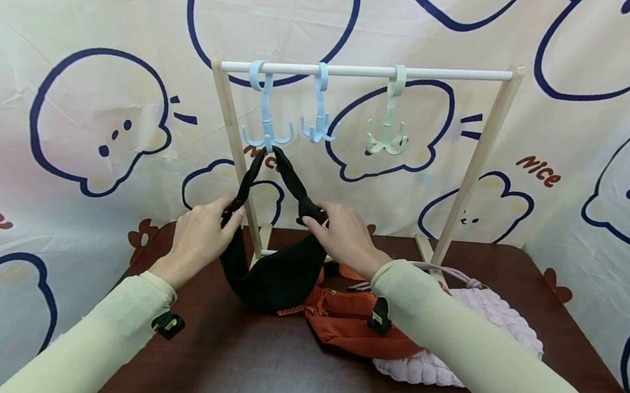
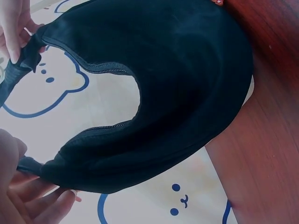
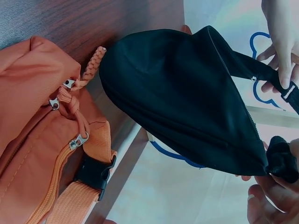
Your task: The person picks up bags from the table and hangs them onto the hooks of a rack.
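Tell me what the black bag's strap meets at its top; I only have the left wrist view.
Observer: The strap meets the lower end of the leftmost blue hook; I can't tell whether it is fully seated.
Operator: What lies near the black bag on the table?
Observer: An orange bag, to its right in the head view.
Operator: Are there other hooks on the bar?
Observer: Yes, two farther right: a second blue hook and a green hook.
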{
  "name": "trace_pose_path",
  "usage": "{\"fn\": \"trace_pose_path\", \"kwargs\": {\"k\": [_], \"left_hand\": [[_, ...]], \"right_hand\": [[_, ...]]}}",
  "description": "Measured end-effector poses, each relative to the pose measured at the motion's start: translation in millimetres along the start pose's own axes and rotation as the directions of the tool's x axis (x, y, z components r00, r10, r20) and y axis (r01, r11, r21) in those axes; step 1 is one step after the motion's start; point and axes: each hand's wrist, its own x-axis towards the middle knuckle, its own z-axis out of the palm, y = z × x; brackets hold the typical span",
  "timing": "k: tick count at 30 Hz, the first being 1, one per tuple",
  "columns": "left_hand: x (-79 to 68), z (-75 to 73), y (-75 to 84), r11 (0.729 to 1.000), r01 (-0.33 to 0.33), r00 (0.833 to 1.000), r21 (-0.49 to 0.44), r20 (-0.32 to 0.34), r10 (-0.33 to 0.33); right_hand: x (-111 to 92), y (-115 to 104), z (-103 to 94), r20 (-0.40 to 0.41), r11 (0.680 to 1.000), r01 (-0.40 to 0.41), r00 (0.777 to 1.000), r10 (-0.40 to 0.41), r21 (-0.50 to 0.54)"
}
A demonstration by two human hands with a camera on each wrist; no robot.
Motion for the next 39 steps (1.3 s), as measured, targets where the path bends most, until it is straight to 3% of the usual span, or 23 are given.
{"fn": "trace_pose_path", "kwargs": {"k": [14,23,39], "left_hand": [[-2.7,2.4,-3.2,1.0,0.025,0.999,0.005,0.039,-0.025],[-3.8,4.6,-7.1,0.999,0.033,0.998,0.011,0.05,-0.034],[-3.7,4.8,-10.5,0.998,0.057,0.996,0.032,0.068,-0.059]], "right_hand": [[-3,4,3.9,-0.014,1.0,0.015,1.0,-0.015,0.01],[-5,6,4.0,0.024,0.999,-0.036,0.999,0.036,-0.01],[-7,15,5.8,0.028,0.999,-0.051,0.998,0.051,0.017]]}}
